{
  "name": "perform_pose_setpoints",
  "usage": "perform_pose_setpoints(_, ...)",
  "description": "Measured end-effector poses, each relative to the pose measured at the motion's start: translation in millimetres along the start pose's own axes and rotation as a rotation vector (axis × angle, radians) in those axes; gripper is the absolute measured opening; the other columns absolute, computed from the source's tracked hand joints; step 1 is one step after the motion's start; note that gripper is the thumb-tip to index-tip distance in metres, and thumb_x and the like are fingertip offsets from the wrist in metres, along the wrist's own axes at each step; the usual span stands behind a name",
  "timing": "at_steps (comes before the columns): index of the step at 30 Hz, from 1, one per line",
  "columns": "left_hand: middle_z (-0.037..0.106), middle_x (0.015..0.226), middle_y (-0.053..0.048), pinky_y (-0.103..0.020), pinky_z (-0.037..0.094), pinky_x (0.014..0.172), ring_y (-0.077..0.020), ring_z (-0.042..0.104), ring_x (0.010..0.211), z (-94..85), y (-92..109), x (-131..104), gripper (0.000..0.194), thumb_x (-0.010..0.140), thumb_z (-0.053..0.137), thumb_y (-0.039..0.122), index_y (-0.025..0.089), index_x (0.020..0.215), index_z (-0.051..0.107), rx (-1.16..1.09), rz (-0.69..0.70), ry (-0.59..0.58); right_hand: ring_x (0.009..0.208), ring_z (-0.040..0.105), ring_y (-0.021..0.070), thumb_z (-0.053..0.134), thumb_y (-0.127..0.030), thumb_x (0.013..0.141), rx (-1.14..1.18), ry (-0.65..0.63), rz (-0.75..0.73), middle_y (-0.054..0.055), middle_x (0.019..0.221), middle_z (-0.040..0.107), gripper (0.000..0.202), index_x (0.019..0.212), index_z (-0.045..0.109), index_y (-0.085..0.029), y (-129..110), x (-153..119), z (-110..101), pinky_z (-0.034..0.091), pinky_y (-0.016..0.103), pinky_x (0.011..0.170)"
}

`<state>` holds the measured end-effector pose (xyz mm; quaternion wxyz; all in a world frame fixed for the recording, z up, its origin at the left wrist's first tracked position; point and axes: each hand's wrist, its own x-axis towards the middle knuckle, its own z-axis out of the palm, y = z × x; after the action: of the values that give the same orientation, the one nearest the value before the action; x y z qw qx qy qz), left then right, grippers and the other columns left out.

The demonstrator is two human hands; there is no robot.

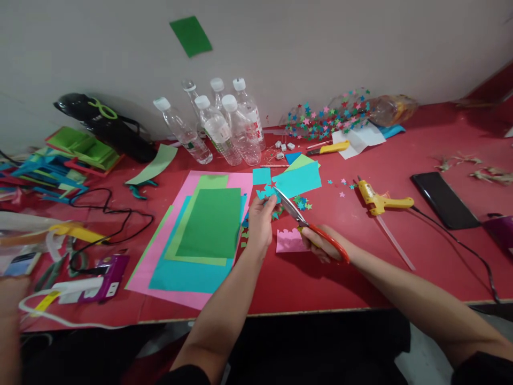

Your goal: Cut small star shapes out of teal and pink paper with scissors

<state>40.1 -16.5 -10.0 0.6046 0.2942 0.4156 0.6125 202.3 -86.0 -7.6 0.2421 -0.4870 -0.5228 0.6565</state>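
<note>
My left hand pinches a small turquoise paper piece with star-shaped gaps in its edge. Scissors with red handles sit in my right hand, fingers closed round the grips. Their blades point up and left, with the tips close to my left fingertips. Whether the blades touch the paper is hard to tell. Behind lies a larger turquoise sheet. Small cut stars are heaped beside the blades. Under my right hand is a pink paper strip with a notched top edge.
Stacked coloured sheets lie left of my arm. Plastic bottles stand at the wall; a star-covered bottle lies right of them. A yellow glue gun, utility knife and phone are rightward. Another person's arm shows left.
</note>
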Motion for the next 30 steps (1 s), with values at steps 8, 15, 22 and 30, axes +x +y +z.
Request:
perform_pose_setpoints(8,0.062,0.067,0.004,-0.022,0.046,0.058,-0.0067,0.057,0.058,-0.4,-1,1,0.028,0.06,0.079,0.035,0.018,0.073,0.061,0.024,-0.006,-0.015,0.026,0.038,0.0071,0.046,-0.072,0.08,-0.04,0.047,0.067,-0.008,0.034,0.039,0.056,0.06,0.045,-0.019,-1,2,-1,0.032,0.019,0.031)
perform_pose_setpoints(15,0.063,0.066,0.004,-0.021,0.046,0.057,-0.0068,0.057,0.057,-1.0,0,2,0.025,0.06,0.079,0.032,0.019,0.073,0.062,0.037,0.001,-0.015,0.027,0.039,0.0076,0.046,-0.066,0.083,-0.11,0.055,0.069,-0.007,0.035,0.04,0.053,0.059,0.046,-0.019,4,3,-7,0.032,0.019,0.031)
perform_pose_setpoints(22,0.063,0.066,0.003,-0.021,0.047,0.06,-0.0062,0.057,0.058,-3.8,3,5,0.022,0.062,0.077,0.031,0.018,0.068,0.061,0.067,-0.003,-0.023,0.027,0.039,0.0073,0.051,-0.058,0.084,-0.126,0.064,0.079,-0.009,0.035,0.037,0.045,0.061,0.044,-0.02,-1,3,-12,0.035,0.019,0.033)
perform_pose_setpoints(30,0.064,0.064,0.005,-0.019,0.042,0.049,-0.0082,0.06,0.057,-2.4,13,3,0.033,0.053,0.08,0.023,0.018,0.076,0.057,-0.065,-0.128,-0.096,0.028,0.04,0.0078,0.049,-0.056,0.085,-0.137,0.072,0.066,-0.007,0.036,0.04,0.044,0.062,0.046,-0.019,2,2,-11,0.033,0.019,0.033)
